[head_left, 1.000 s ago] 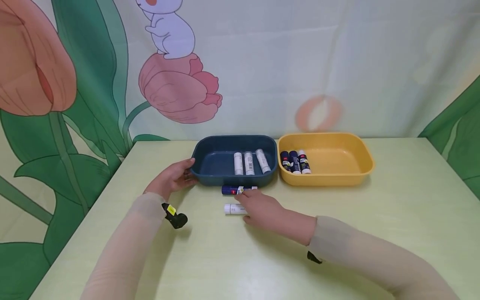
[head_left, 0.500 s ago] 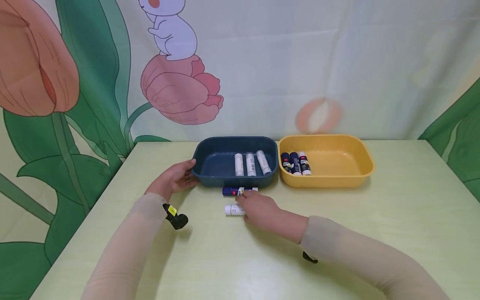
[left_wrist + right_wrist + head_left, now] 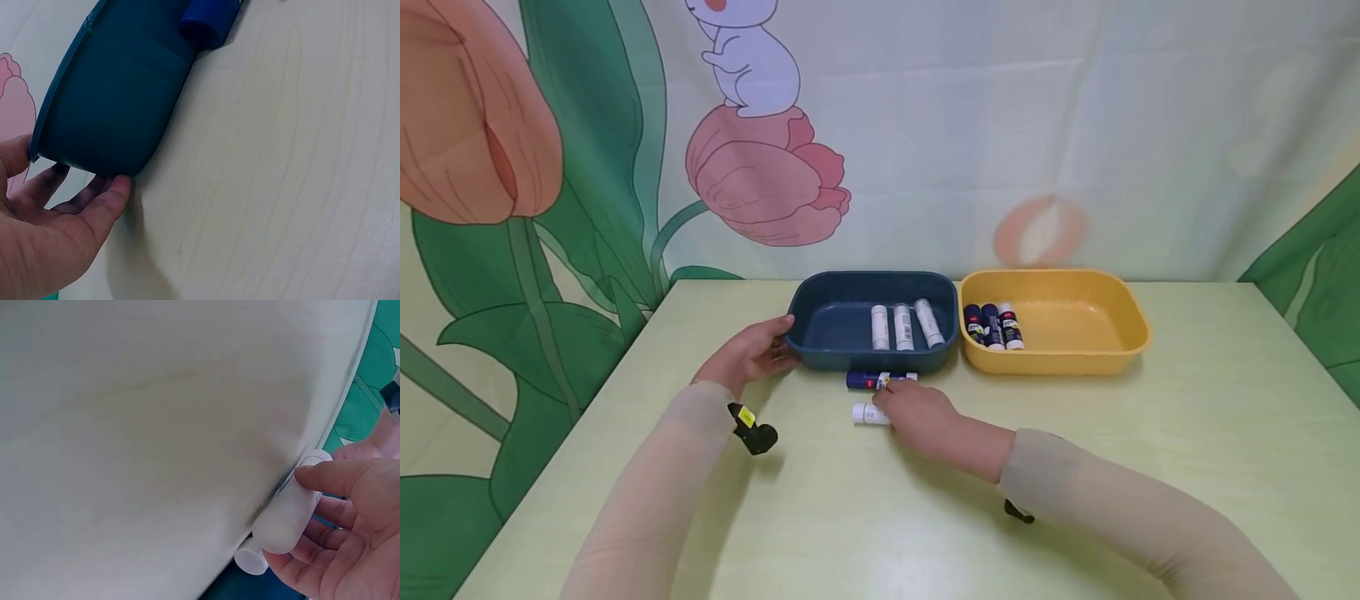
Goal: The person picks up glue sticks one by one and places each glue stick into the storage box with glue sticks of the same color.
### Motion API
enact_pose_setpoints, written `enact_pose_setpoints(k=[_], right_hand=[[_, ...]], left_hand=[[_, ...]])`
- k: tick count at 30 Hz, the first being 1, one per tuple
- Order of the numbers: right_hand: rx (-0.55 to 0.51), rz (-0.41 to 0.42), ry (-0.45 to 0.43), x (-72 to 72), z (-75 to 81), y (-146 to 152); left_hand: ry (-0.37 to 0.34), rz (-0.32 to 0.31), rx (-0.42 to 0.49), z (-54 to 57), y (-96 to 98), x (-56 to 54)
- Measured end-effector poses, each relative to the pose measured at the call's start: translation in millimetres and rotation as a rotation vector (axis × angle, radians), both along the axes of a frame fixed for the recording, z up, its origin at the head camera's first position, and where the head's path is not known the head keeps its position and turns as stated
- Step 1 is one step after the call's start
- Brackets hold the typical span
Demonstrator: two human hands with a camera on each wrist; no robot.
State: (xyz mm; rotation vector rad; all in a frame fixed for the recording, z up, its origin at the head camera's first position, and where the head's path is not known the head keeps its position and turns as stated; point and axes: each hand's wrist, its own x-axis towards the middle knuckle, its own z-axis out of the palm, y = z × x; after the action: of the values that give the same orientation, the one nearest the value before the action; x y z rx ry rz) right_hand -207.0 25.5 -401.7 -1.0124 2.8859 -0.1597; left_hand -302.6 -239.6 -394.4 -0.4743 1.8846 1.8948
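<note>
My left hand (image 3: 752, 354) rests against the left end of a dark blue plastic bin (image 3: 868, 360). In the left wrist view its fingertips touch the outer wall, one up at the rim. My right hand (image 3: 922, 419) holds a white glue stick (image 3: 287, 515) between thumb and fingers, low over the table. In the head view only the left part of this stick shows. Just beyond it, along the bin's front wall, lies a navy glue stick (image 3: 865, 380), partly covered by the right fingers. Inside the blue bin are three white glue sticks (image 3: 903, 327).
A yellow bin (image 3: 1060, 362) stands right beside the blue one, with three navy glue sticks (image 3: 992, 326) at its left end. Both are at the back of the pale table (image 3: 880, 517). A printed cloth (image 3: 940, 150) hangs behind.
The right hand and forearm have shifted slightly to the left, still at the white glue stick. The left hand stays at the blue bin, and the bins have not moved.
</note>
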Motion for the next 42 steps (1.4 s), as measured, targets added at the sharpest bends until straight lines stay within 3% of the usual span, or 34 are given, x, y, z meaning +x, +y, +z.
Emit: enact_pose_setpoints(k=[16, 24, 32, 42], right_hand=[[-0.009, 0.062, -0.139, 2.1, 39.6, 23], [-0.078, 0.051, -0.119, -4.6, 66.8, 36], [-0.114, -0.053, -0.215, -29.7, 104.2, 47], [-0.164, -0.186, -0.263, -72.9, 131.7, 47]], left_hand=[[0.009, -0.007, 0.018, -0.2, 1.0, -0.7], [0.023, -0.02, 0.038, -0.4, -0.2, -0.9], [0.005, 0.001, 0.017, -1.9, 0.2, -3.6], [-0.001, 0.012, 0.011, -1.7, -1.5, -2.7]])
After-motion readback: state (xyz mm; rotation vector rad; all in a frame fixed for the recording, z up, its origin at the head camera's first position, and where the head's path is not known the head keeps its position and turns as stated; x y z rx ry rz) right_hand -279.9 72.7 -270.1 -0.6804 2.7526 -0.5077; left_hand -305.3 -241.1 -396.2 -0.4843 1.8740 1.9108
